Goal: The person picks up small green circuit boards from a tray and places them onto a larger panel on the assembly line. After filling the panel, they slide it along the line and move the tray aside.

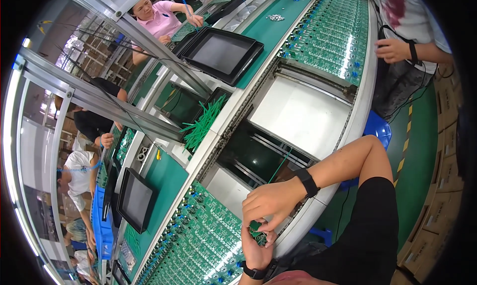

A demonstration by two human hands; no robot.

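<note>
Bare hands at work over the conveyor's [364, 99] near edge.
Head view: left hand [256, 250] and right hand [271, 201] pinch a small green piece [255, 226] between them; handling looks unfinished, with loose green strips [208, 121] heaped by the far edge.

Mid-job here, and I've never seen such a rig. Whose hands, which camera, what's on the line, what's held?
No robot: these are one person's bare left hand and right hand, close together. The single picture comes from a fisheye camera on that person's head, so straight edges bend. Green circuit boards lie on the line; across it are thin green strands and black trays. Something green shows between the hands, too hidden to identify or confirm as held.
</note>
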